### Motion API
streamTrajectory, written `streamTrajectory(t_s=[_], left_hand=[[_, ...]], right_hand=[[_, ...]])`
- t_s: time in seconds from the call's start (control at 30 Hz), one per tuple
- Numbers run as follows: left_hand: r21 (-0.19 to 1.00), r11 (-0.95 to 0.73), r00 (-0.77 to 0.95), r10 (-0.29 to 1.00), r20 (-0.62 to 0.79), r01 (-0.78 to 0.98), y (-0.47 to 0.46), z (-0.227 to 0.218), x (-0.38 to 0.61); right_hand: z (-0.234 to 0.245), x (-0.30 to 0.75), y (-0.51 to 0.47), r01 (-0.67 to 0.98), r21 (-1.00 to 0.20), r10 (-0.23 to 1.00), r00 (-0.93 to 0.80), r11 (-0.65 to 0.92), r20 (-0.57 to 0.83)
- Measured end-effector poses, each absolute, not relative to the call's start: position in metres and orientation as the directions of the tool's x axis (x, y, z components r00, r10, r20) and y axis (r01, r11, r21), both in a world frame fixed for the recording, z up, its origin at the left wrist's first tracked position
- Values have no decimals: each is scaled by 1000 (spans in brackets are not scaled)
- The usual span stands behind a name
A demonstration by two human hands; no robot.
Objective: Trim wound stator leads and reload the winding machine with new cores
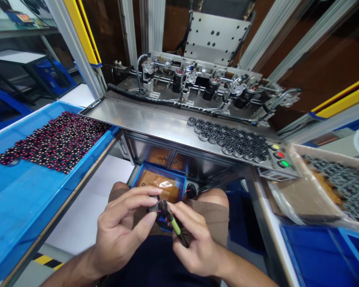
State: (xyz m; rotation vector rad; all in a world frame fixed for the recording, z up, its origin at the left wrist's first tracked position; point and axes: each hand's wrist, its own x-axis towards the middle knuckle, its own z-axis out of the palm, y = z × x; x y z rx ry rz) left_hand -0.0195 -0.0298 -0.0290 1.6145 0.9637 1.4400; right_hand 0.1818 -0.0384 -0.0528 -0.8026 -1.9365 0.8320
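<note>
Above my lap, my left hand (pixel 122 223) pinches a small dark round part (pixel 153 204) with red bits between thumb and fingers. It looks like a motor stator, mostly covered by the fingers. My right hand (pixel 194 239) is wrapped round a slim hand tool (pixel 175 225) with a green and black handle. The tool's dark head meets the right side of the part or sits very close to it; its exact kind is unclear. Below the hands is a blue bin (pixel 184 186) holding brown film.
A blue tray (pixel 14 199) at left carries many black parts with red and copper spots. Black ring-shaped parts (pixel 227 137) lie on the metal ledge (pixel 143 119) before a machine fixture (pixel 191 77). At right are push buttons (pixel 279 154) and a lined box (pixel 299 149) of grey parts.
</note>
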Motion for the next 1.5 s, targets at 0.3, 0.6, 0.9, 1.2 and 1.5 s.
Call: streamTrajectory(t_s=[0.3, 0.6, 0.9, 1.2, 1.5], left_hand=[[883, -465, 102, 884, 457, 73, -25, -30, -23], [655, -680, 182, 726, 663, 329, -18, -43, -36], [459, -763, 273, 610, 744, 455, -16, -36, -32], [421, -840, 322, 526, 787, 343, -12, -30, -33], [453, -836, 280, 535, 797, 308, -13, -29, -34]], right_hand=[[-54, 189, -37, 294, -861, 885, -351, 416, 307], [-51, 212, -48, 375, -883, 937, -306, 283, 170], [-13, 217, -66, 240, -966, 930, -367, 101, 6], [-6, 216, -74, -121, -985, 825, -564, -122, -33], [-3, 211, -67, -139, -982, 817, -577, -125, -23]])
